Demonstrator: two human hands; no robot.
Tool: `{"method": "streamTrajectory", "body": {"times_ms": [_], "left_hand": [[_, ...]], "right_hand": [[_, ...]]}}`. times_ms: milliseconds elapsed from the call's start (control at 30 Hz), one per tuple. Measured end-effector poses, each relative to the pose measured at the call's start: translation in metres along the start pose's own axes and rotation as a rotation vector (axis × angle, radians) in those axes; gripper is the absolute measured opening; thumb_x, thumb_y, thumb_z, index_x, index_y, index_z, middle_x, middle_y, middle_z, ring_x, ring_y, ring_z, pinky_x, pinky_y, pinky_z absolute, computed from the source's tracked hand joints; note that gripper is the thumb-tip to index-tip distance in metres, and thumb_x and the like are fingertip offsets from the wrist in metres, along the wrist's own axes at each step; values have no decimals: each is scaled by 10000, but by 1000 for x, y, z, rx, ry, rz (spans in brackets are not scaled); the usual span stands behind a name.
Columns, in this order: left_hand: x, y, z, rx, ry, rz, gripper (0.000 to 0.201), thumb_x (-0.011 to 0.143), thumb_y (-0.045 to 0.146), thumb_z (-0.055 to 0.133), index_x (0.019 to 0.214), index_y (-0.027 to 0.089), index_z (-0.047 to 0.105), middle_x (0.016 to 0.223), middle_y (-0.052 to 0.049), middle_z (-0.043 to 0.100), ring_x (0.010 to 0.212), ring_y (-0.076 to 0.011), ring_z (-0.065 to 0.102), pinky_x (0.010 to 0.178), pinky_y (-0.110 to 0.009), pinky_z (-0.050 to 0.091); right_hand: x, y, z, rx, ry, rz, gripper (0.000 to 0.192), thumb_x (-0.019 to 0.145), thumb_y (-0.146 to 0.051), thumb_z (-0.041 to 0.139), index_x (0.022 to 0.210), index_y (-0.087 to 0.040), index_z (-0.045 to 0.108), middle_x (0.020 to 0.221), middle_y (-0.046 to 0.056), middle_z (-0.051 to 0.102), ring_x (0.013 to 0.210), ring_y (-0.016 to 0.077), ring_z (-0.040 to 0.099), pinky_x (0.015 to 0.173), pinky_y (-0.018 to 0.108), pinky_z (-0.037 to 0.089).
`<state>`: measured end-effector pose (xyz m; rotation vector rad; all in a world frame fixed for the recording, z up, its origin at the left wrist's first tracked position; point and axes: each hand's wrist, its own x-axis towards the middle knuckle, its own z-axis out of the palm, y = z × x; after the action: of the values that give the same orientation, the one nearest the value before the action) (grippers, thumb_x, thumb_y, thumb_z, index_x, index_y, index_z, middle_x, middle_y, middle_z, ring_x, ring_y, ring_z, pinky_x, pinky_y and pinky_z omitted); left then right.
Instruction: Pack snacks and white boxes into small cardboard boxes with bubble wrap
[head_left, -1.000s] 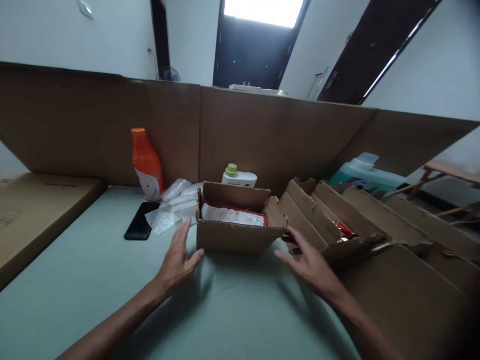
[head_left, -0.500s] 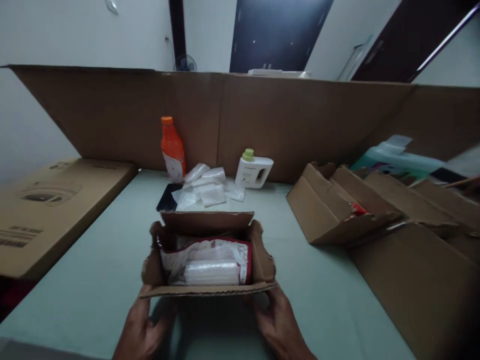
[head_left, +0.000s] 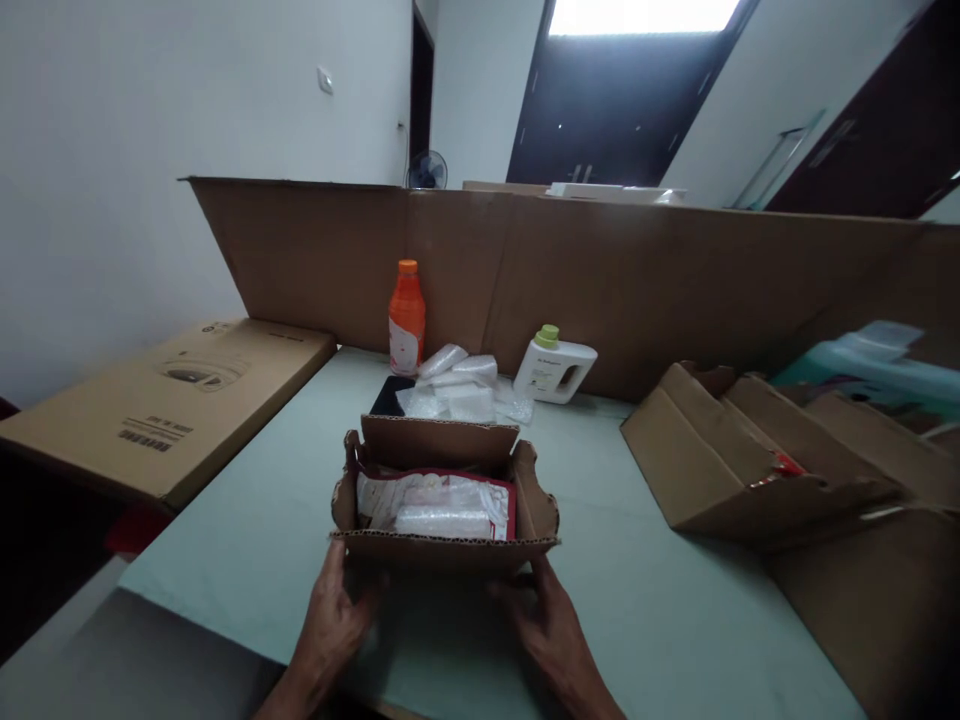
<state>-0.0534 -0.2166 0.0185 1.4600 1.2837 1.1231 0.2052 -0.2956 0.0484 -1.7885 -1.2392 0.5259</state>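
An open cardboard box (head_left: 442,553) stands in front of me, its back flap raised. Inside it lie a bubble-wrapped pack (head_left: 442,522) and a white bag with a dark red border (head_left: 386,494). My left hand (head_left: 334,620) is at the box's lower front left corner, fingers by the side and thumb towards the front. At the right front corner, my right hand (head_left: 547,625) grips in a similar way. Some fingertips are dim under the box's edge. Just behind the box are pieces of bubble wrap (head_left: 469,390) and a dark flat object (head_left: 386,397).
An orange bottle (head_left: 406,315) and a white jug with a green cap (head_left: 555,370) stand by the cardboard screen (head_left: 315,240). A large flat carton (head_left: 202,400) lies left. More open boxes (head_left: 697,450) and a teal container (head_left: 870,365) occupy the right side of the pale green table (head_left: 637,600).
The box has moved away from me, nearer the bubble wrap, with both hands still at its front corners. My view has shifted left and up, revealing the table's front left edge.
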Motion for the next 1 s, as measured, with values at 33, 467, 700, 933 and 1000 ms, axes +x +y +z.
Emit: {"method": "streamTrajectory", "body": {"times_ms": [33, 467, 700, 933, 1000], "left_hand": [[5, 3, 7, -12, 6, 7, 642, 814, 474, 657, 1360, 187, 483, 1274, -142, 633, 1236, -315, 599, 1034, -447, 504], [7, 29, 53, 7, -159, 150, 689, 813, 404, 644, 1439, 199, 443, 1299, -150, 618, 1288, -335, 550, 1082, -513, 465], [-3, -6, -38, 189, 25, 16, 783, 759, 463, 711, 1448, 212, 437, 1371, -172, 582, 1251, -369, 587, 1065, -549, 474], [44, 7, -66, 264, -206, 173, 1147, 563, 344, 839, 1556, 183, 288, 1549, -207, 391, 1409, -427, 411, 1140, -580, 386], [63, 10, -61, 223, -300, 206, 1130, 576, 335, 827, 1557, 179, 288, 1514, -196, 442, 1415, -411, 405, 1168, -574, 345]], "right_hand": [[3, -5, 0, 26, -1, 35, 501, 776, -535, 606, 1131, -182, 618, 929, 95, 748, 760, 250, 706, 728, 357, 584], [-6, -21, -42, 142, 115, 231, 550, 772, -610, 626, 1120, -186, 603, 1001, 115, 760, 853, 279, 734, 667, 333, 570], [53, -21, 18, 219, -179, -9, 514, 794, -437, 641, 1236, -184, 573, 1088, 88, 742, 798, 232, 736, 728, 346, 597], [59, -1, 34, 306, -253, 45, 637, 801, -513, 658, 1325, -179, 515, 1215, 138, 718, 1032, 293, 719, 827, 375, 609], [59, -2, 42, 308, -220, 93, 644, 795, -558, 650, 1304, -181, 528, 1120, 127, 751, 1000, 307, 730, 786, 380, 615]]}}
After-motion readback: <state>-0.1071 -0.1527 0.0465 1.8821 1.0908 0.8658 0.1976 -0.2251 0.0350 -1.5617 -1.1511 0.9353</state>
